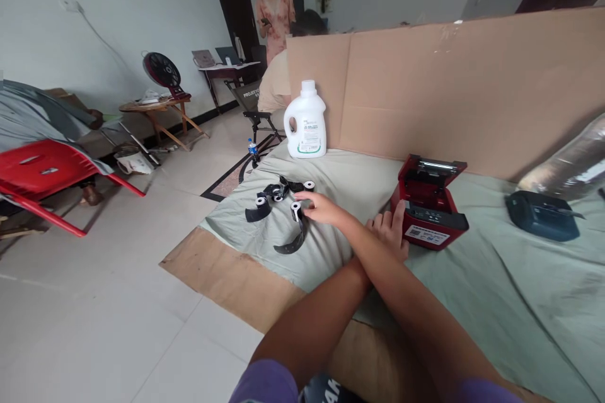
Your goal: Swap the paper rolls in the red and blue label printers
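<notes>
My arms are crossed. My left hand [391, 230] rests against the left side of a small red and black receipt printer [432, 217], its fingers apart and the index finger along the edge. The printer's lid stands raised, and the red bay under it is exposed. Across on the left, my right hand [321, 208] reaches with thumb and index finger apart to a roll of black paper [295, 209], whose loose strip curls toward me. Whether the fingertips touch this roll I cannot tell. Several similar rolls with white cores [261, 203] lie behind it, their strips partly unwound.
A white detergent bottle [307, 123] stands behind the rolls, before an upright cardboard panel [378, 88]. To the right are a dark blue device [541, 215] and a silvery wrapped bundle [574, 154]. Beyond the panel, a person [275, 12] stands holding a phone; another sits partly hidden.
</notes>
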Motion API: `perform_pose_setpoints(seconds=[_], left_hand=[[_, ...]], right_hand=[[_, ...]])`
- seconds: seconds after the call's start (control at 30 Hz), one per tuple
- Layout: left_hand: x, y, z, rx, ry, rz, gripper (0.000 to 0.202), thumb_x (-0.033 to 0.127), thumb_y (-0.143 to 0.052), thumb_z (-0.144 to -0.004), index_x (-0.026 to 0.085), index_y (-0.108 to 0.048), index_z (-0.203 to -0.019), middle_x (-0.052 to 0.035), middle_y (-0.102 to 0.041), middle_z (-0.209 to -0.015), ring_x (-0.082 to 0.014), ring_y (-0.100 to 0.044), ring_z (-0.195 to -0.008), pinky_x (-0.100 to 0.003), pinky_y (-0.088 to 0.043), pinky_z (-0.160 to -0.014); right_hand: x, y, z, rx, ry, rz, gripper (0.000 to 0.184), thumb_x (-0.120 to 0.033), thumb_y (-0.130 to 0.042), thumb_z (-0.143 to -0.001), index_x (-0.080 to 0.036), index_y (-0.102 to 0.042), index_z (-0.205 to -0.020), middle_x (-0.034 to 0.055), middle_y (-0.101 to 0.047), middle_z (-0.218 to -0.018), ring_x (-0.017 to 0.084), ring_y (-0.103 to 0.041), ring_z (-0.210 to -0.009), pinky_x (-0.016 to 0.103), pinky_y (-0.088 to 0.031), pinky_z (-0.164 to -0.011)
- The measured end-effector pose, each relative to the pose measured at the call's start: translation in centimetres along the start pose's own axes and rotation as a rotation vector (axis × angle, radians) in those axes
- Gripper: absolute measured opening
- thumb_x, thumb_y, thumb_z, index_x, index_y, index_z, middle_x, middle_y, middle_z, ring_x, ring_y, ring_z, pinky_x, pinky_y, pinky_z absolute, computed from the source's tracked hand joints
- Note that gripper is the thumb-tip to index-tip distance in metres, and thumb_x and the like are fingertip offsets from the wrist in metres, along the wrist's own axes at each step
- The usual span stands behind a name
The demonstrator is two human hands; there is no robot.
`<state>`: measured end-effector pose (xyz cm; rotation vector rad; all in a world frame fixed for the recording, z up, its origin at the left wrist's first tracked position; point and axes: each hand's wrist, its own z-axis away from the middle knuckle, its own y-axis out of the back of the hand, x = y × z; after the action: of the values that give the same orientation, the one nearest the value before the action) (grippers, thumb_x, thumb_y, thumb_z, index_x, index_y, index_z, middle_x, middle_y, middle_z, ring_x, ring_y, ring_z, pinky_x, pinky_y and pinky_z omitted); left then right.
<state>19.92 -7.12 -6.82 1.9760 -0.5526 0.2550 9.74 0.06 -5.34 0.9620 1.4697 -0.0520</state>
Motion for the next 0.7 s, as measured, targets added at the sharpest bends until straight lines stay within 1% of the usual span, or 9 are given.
perform_pose_setpoints(seconds=[0.1,0.17,0.23,0.33,0.43,0.5,0.57,0.6,0.7], left_hand=[[-0.3,0.0,0.0,0.003,-0.003,0.012,0.095,0.023,-0.065,-0.078,0.018,-0.018,-0.16,-0.0108,-0.063,-0.112,-0.0307,-0.057,-0.1,-0.047,-0.042,-0.079],[-0.4,0.0,0.0,0.0,-0.005,0.023,0.094,0.022,-0.066,-0.078,0.018,-0.019,-0.159,-0.0121,-0.063,-0.113,-0.0309,-0.058,-0.1,-0.046,-0.042,-0.079],[-0.3,0.1,0.0,-0.002,-0.007,0.031,0.094,0.021,-0.066,-0.079,0.017,-0.018,-0.159,-0.0138,-0.063,-0.114,-0.0316,-0.058,-0.1,-0.047,-0.042,-0.079],[-0.1,0.0,0.0,-0.004,-0.005,0.042,0.096,0.02,-0.067,-0.079,0.015,-0.017,-0.16,-0.0156,-0.064,-0.113,-0.0332,-0.059,-0.101,-0.047,-0.042,-0.08],[-0.3,-0.1,-0.2,-0.04,0.01,0.044,0.095,0.018,-0.066,-0.078,0.012,-0.017,-0.16,-0.0177,-0.064,-0.115,-0.035,-0.06,-0.103,-0.047,-0.045,-0.085],[-0.8,-0.1,-0.3,-0.068,-0.002,0.074,0.089,0.018,-0.062,-0.081,0.012,-0.019,-0.159,-0.0185,-0.063,-0.12,-0.0349,-0.061,-0.107,-0.046,-0.046,-0.091],[-1.4,-0.1,-0.6,-0.057,-0.014,0.129,0.078,0.02,-0.059,-0.086,0.015,-0.028,-0.157,-0.0184,-0.062,-0.126,-0.0354,-0.06,-0.112,-0.046,-0.046,-0.098],[-1.6,0.0,-0.7,-0.041,-0.016,0.152,0.073,0.021,-0.058,-0.087,0.015,-0.033,-0.155,-0.0186,-0.061,-0.129,-0.0364,-0.06,-0.115,-0.047,-0.047,-0.1],[-1.7,0.2,-0.8,0.035,-0.02,0.246,0.063,0.019,-0.06,-0.085,0.015,-0.045,-0.146,-0.0196,-0.058,-0.133,-0.0388,-0.056,-0.124,-0.05,-0.048,-0.102]], right_hand=[[0.4,-0.8,-0.5,-0.093,0.004,-0.052,0.064,0.001,-0.055,-0.069,-0.024,-0.068,-0.126,0.0061,-0.069,-0.128,0.021,-0.066,-0.108,0.033,-0.049,-0.094],[0.6,-0.9,-0.8,-0.106,-0.002,-0.057,0.058,0.001,-0.057,-0.069,-0.023,-0.07,-0.12,0.0048,-0.072,-0.118,0.022,-0.066,-0.107,0.034,-0.049,-0.094],[0.7,-0.9,-0.9,-0.112,-0.007,-0.052,0.05,-0.003,-0.062,-0.07,-0.021,-0.071,-0.115,0.0036,-0.073,-0.107,0.021,-0.067,-0.097,0.034,-0.051,-0.09],[0.3,-0.7,-0.7,-0.046,0.009,-0.061,0.039,-0.011,-0.068,-0.074,-0.018,-0.071,-0.112,0.0043,-0.072,-0.102,0.02,-0.065,-0.09,0.034,-0.051,-0.086],[-0.8,0.3,0.7,0.095,0.033,-0.116,0.037,-0.015,-0.068,-0.077,-0.017,-0.07,-0.114,0.0076,-0.072,-0.109,0.022,-0.065,-0.1,0.036,-0.051,-0.089],[-1.8,2.0,2.5,0.127,0.052,-0.163,0.039,-0.017,-0.068,-0.078,-0.017,-0.07,-0.117,0.0091,-0.072,-0.114,0.024,-0.065,-0.104,0.038,-0.052,-0.09],[-3.0,4.9,5.4,0.124,0.074,-0.197,0.04,-0.022,-0.069,-0.08,-0.018,-0.07,-0.119,0.009,-0.072,-0.117,0.025,-0.067,-0.105,0.04,-0.053,-0.093],[-3.7,6.7,7.1,0.134,0.077,-0.205,0.04,-0.026,-0.071,-0.08,-0.019,-0.071,-0.12,0.0084,-0.073,-0.117,0.025,-0.067,-0.107,0.041,-0.052,-0.096],[-5.4,13.2,12.7,0.258,0.035,-0.19,0.044,-0.036,-0.074,-0.079,-0.02,-0.071,-0.12,0.0081,-0.074,-0.117,0.027,-0.066,-0.113,0.043,-0.051,-0.102]])
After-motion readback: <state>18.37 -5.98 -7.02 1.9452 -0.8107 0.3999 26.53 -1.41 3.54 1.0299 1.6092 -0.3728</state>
